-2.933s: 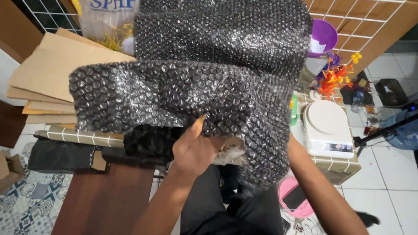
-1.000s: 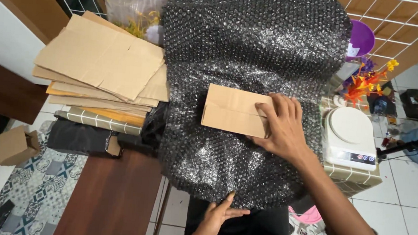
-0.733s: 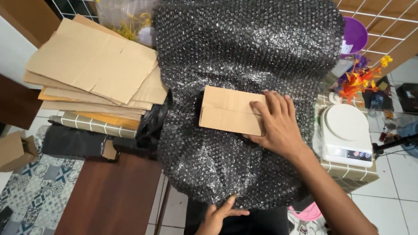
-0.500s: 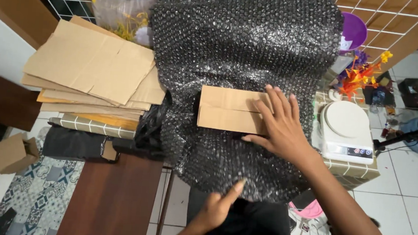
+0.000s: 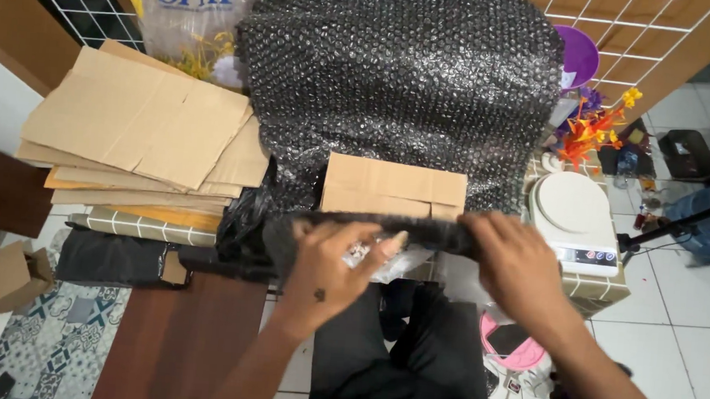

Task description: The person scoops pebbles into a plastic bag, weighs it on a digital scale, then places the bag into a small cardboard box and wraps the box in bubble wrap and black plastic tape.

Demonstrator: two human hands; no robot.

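Note:
A sheet of black bubble wrap (image 5: 404,86) covers the work surface in front of me. On it lies a small flat cardboard box (image 5: 393,187). My left hand (image 5: 330,264) and my right hand (image 5: 517,265) both grip the near edge of the bubble wrap, which is lifted and folded up against the near side of the box. The left hand holds the edge left of the middle, the right hand at its right end.
A stack of flattened cardboard sheets (image 5: 143,135) lies at the left. A white digital scale (image 5: 578,219) stands at the right. A printed plastic bag (image 5: 197,9) leans on a wire grid at the back. A small carton (image 5: 8,275) sits on the floor.
My right hand left the top of the box and took the near edge of the bubble wrap. My left hand came up to it too, and the edge is now lifted toward the box.

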